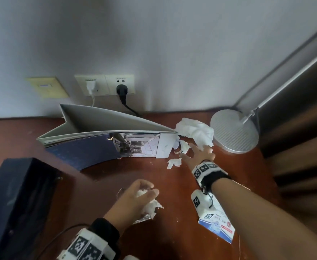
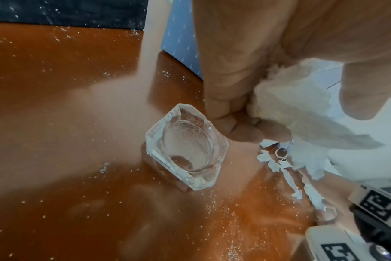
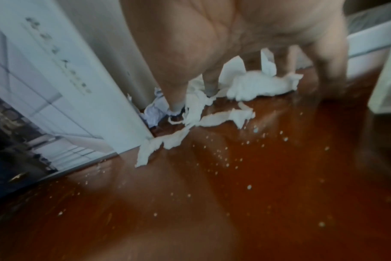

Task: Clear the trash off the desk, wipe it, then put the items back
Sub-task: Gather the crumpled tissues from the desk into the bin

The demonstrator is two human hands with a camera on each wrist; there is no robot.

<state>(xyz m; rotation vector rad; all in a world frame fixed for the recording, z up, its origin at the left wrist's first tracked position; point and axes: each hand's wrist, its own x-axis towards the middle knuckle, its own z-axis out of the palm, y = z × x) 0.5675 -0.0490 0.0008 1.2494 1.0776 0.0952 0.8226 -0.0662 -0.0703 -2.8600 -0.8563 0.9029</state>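
Tissue scraps (image 1: 181,147) strewn centre-right of frame on desk (image 1: 172,241), directly under spread, straight fingers of right hand (image 1: 197,154); fingertips touching scraps beside binder (image 1: 105,139) corner. Larger crumpled wad (image 1: 196,133) just above hand. Left hand (image 1: 135,197), lower centre, clenched around tissue clump (image 2: 286,106), just above glass ashtray (image 2: 186,150).

We see a dim, greyish head view with bowed edges, soft pale glare on the brown desk (image 2: 56,88) in both wrist views, and heavy blur across the right wrist view, where the right hand (image 3: 246,35) is smeared.
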